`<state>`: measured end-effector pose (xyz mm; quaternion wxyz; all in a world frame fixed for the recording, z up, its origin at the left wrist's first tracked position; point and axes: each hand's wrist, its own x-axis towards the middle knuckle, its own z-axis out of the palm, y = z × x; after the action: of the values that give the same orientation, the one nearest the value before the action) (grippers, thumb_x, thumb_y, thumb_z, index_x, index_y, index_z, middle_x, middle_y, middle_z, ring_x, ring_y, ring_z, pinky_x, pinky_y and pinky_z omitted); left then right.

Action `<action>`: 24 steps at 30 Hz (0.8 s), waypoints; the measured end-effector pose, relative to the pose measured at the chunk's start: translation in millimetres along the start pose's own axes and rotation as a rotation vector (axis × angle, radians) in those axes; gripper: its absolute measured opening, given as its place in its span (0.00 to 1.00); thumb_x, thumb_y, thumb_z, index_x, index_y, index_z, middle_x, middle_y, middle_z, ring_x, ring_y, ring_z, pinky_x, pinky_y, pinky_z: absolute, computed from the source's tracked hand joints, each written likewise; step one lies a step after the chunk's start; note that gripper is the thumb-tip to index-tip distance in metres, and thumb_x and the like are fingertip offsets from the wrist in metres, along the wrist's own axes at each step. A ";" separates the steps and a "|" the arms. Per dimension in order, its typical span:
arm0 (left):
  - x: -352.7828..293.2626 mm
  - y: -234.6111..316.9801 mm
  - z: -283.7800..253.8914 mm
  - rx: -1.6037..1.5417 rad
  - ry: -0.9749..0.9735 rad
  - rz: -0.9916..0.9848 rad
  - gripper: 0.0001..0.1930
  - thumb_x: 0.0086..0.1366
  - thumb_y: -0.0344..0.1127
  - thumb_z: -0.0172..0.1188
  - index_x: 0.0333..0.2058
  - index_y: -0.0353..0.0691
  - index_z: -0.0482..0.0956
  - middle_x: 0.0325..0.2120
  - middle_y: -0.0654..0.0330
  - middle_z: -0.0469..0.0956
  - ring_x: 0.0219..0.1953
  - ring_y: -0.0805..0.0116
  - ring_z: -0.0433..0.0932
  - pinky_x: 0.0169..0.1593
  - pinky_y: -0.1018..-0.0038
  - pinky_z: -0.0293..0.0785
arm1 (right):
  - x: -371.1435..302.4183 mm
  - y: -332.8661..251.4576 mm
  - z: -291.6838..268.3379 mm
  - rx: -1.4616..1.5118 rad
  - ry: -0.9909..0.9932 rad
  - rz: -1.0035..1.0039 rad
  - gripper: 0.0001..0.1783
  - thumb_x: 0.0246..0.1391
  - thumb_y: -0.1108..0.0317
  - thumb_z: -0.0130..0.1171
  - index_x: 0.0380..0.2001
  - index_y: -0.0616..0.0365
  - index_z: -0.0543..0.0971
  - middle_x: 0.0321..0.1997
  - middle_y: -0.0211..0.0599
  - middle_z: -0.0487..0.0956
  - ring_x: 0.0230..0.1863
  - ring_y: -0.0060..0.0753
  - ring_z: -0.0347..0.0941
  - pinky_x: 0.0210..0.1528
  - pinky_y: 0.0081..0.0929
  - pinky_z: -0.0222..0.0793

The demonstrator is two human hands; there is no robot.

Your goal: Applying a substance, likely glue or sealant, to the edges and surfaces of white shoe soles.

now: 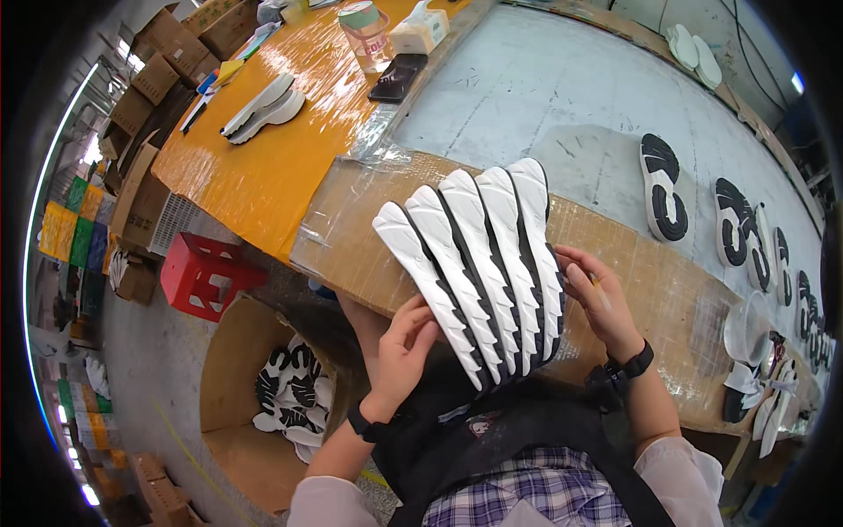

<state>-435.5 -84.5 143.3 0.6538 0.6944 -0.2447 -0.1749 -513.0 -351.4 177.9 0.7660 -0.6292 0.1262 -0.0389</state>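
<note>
Between my hands a fanned stack of shoe soles (483,263), white-sided with black undersides, stands on edge at the near side of the cardboard-covered bench. My left hand (404,347) is closed on the lower left edge of the stack, its fingers partly behind the outermost sole. From the right, my right hand (597,294) grips the other end, with its fingertips against the last sole and partly hidden behind it. The soles spread apart at the far end and draw close together near my apron (500,422).
Several black-and-white soles (663,189) lie along the grey belt on the right. A pair of soles (268,110), a phone (398,77), a tissue pack (420,32) and a jar (365,37) rest on the orange table. Below left are a box (233,448) of soles and a red stool (204,277).
</note>
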 end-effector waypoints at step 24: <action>1.7 52.8 22.5 -0.652 0.043 0.024 0.28 0.56 0.18 0.47 0.57 0.36 0.54 0.54 0.55 0.61 0.56 0.63 0.61 0.58 0.67 0.55 | -6.6 -24.9 18.2 -0.194 0.065 -0.317 0.48 0.35 0.65 0.69 0.58 0.66 0.55 0.57 0.39 0.62 0.53 0.26 0.60 0.54 0.21 0.52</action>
<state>-452.7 -105.4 194.0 0.8487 0.4490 -0.1700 -0.2219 -512.5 -337.7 206.3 0.6815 -0.7106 0.0535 -0.1670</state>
